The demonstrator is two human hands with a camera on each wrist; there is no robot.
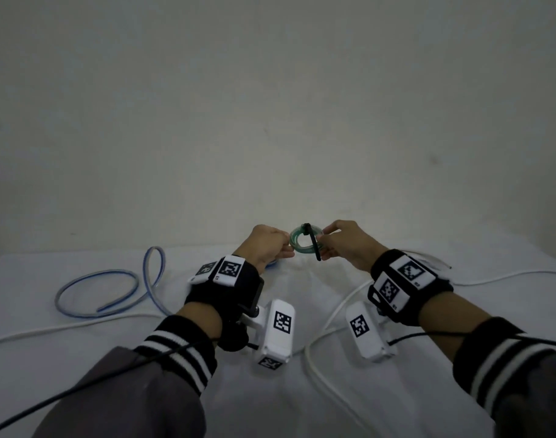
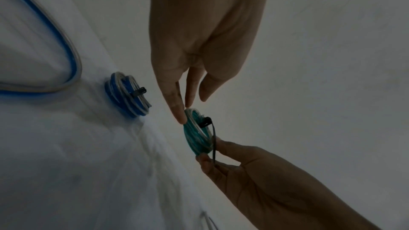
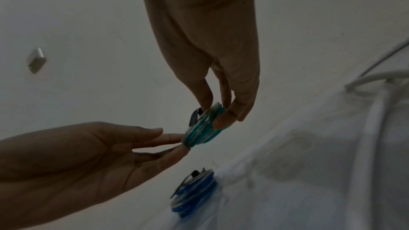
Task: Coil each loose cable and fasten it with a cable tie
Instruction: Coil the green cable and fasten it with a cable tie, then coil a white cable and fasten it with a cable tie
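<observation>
Above table point(image 1: 80, 358), hands' fingers point(image 2: 177, 109) around coil point(image 1: 302, 241)

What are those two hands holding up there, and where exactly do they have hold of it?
A small green cable coil, held above the table. The left hand pinches its left rim; the right hand pinches the opposite rim, with the black cable tie's loose tail by its fingers.

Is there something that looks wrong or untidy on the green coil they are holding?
Only the black cable tie: its long tail sticks out loose from the green coil, untrimmed, in the right hand's grip. The left hand pinches the other side.
</observation>
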